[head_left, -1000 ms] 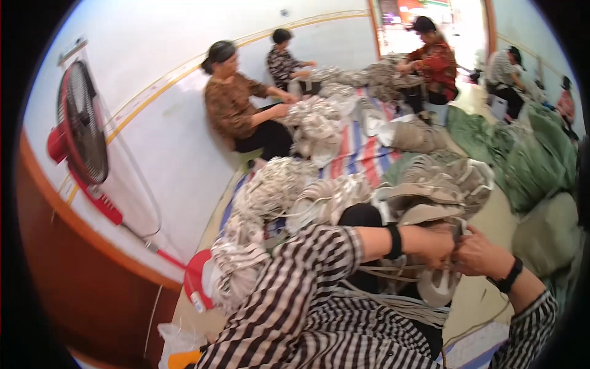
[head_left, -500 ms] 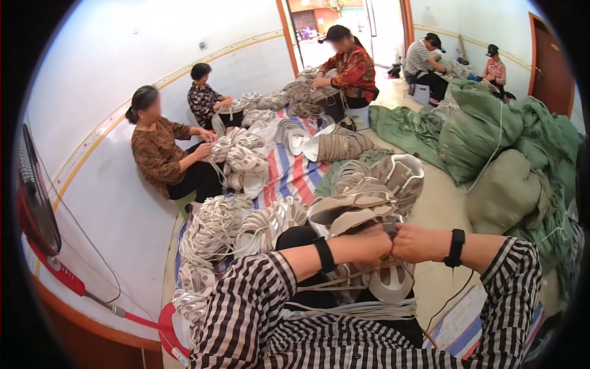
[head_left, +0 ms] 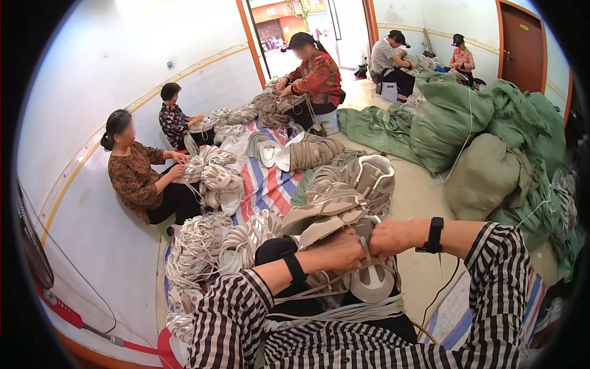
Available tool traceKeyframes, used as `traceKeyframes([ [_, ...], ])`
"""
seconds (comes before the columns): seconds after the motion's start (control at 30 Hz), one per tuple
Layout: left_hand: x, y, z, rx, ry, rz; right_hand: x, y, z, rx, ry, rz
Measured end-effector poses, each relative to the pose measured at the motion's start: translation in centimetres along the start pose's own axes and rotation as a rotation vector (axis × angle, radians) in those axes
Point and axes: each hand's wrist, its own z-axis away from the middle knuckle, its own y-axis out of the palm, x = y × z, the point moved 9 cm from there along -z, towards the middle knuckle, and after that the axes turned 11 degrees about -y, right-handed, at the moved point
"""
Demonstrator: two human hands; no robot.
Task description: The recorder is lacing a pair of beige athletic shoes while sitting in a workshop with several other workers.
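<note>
My left hand and my right hand meet close together over my lap, both closed on a bundle of pale shoe soles bound with beige straps. A stack of grey and white shoe soles rises just beyond my hands. Loose beige straps trail from the bundle across my black trousers. Both forearms wear striped sleeves and a black wristband each.
Heaps of white soles lie on a striped sheet to the left. Two people sit against the left wall, others farther back. Large green sacks fill the right. A red fan stands at lower left.
The view has swung to the right, so the fan slid to the left edge and the green sacks came in. My hands stay together on the sole bundle.
</note>
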Motion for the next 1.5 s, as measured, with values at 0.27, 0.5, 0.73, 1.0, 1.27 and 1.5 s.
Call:
traceKeyframes([
  [0.27,0.2,-0.2,-0.9,-0.009,-0.141,0.024,-2.3,2.4,-0.2,0.187,0.336,-0.101],
  [0.5,-0.1,-0.4,-0.7,-0.144,-0.207,0.068,-3.9,3.2,-0.9,0.2,0.524,-0.139],
  [0.73,0.3,-0.2,-0.1,-0.365,-0.278,0.201,-7.2,5.7,-1.0,0.248,0.582,-0.166],
  [1.0,-1.0,0.3,1.5,-0.448,-0.25,0.204,-5.7,8.2,-1.8,0.397,0.315,-0.051],
  [1.27,-2.4,-0.4,2.2,-0.498,-0.143,0.079,-11.8,17.5,0.0,0.107,-0.118,-0.041],
  [1.5,-0.6,0.6,1.6,-0.41,-0.237,0.175,-7.6,8.2,-2.0,0.037,0.282,0.012],
])
